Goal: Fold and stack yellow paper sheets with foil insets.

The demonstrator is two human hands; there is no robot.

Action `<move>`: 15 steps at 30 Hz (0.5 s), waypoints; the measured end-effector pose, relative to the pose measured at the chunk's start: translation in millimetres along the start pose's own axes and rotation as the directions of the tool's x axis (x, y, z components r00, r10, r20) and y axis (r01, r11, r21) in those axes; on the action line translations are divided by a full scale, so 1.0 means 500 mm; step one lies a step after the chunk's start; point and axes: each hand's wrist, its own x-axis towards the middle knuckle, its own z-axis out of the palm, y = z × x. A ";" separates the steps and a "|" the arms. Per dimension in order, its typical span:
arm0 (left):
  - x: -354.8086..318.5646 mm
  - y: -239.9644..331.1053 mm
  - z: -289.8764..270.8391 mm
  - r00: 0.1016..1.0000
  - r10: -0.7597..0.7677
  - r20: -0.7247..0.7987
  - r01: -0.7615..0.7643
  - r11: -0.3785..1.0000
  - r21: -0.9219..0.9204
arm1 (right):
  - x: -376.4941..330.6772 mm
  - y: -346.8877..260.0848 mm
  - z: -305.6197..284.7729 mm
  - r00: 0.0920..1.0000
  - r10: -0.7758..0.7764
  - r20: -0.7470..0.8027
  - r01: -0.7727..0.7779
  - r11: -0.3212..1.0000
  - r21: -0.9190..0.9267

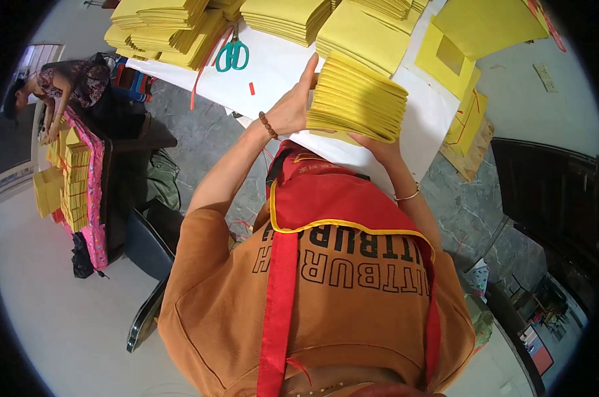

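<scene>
A thick stack of folded yellow paper pieces [357, 99] is held up over the near edge of the white-covered table [213, 89], its many folded edges facing me. My left hand [291, 106] grips the stack's left side, one finger stretched up along it. From below and the right, my right hand [379, 147] supports the lower edge; most of its fingers are hidden by the paper. Scissors with teal handles [232, 56] lie left of the stack, beside a long red ribbon [203, 73]. A short red strip [252, 88] rests nearby.
More yellow paper stacks [286, 18] line the table's far side. Open yellow sheets [445, 56] lie at the right. Leftward, another person [61, 83] bends over a pink-covered table [95, 192] with yellow bundles [74, 178]. A dark chair [150, 241] stands at my left.
</scene>
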 end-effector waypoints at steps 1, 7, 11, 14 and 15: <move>-0.001 -0.010 0.012 0.999 -0.011 -0.047 0.007 0.997 -0.076 | 0.006 0.004 0.003 0.999 -0.044 -0.024 0.044 0.998 0.033; 0.012 -0.097 0.050 0.999 -0.014 0.039 0.008 0.988 0.154 | 0.024 0.011 -0.012 0.999 -0.051 -0.012 0.051 0.998 0.024; 0.004 -0.017 0.014 0.987 -0.162 0.007 0.160 0.965 -0.206 | 0.012 -0.018 -0.006 1.000 0.005 -0.001 -0.004 0.970 0.241; -0.007 -0.001 0.004 0.978 -0.210 0.021 0.209 0.950 -0.231 | -0.003 -0.046 0.000 0.999 -0.019 0.042 0.001 0.926 0.378; -0.007 0.013 0.001 0.969 -0.244 0.028 0.242 0.930 -0.276 | -0.007 -0.064 0.001 0.998 0.015 0.053 -0.041 0.837 0.546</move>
